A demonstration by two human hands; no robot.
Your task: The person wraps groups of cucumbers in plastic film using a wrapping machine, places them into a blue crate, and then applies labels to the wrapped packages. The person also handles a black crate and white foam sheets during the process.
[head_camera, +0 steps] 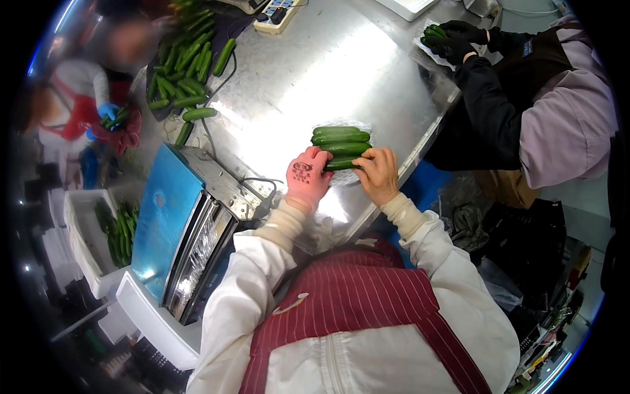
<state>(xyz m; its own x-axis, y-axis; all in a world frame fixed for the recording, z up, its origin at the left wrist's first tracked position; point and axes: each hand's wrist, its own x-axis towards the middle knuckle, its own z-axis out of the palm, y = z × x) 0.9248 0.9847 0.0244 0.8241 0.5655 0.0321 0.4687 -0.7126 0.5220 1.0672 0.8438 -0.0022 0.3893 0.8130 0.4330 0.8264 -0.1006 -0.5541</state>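
Note:
My left hand (309, 178), in a pink glove with dark print, holds the left end of the nearest cucumber (340, 163). The bare fingers of my right hand (378, 172) grip the same cucumber at its right end. Beyond it, several more green cucumbers (341, 148) lie side by side, crosswise to my view. Under them is a whitish, textured sheet or net (344, 179) on the metal table (275, 128); what it is made of I cannot tell. Both palms are hidden from view.
A blue and metal film-wrapping machine (170, 216) stands at left. A heap of cucumbers (184, 64) and a power strip (278, 15) lie farther back, with a black cable (209, 130). White bins (74, 246) stand lower left. Co-workers handle cucumbers at upper right (455, 42) and left (106, 115).

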